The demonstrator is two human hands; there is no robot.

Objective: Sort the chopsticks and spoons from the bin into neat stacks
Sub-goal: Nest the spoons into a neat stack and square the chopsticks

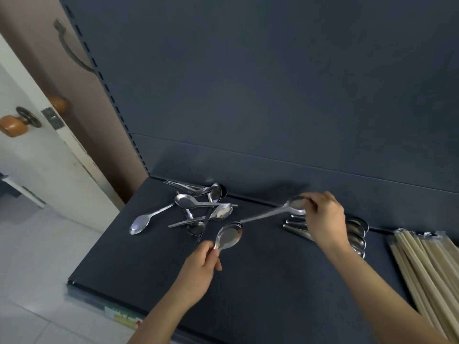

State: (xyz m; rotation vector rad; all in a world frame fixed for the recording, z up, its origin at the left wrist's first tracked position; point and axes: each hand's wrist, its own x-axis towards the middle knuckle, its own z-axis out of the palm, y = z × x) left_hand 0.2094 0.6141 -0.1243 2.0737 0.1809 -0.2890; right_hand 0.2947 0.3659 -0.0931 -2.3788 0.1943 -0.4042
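My left hand (201, 266) grips a small nested stack of steel spoons (229, 235) by the handles, bowls pointing away from me. My right hand (325, 217) pinches the bowl of a single steel spoon (280, 208), whose handle points left. Beneath my right hand lies a neat row of stacked spoons (357, 233), partly hidden by my wrist. A loose pile of spoons (198, 207) lies scattered at the back left of the dark shelf (260, 281). Wrapped wooden chopsticks (427, 264) lie bundled at the right edge.
The shelf's back panel (273, 83) rises directly behind the spoons. The shelf's left front edge (99, 289) drops off to a tiled floor. A white door with a wooden knob (12, 125) stands at the far left.
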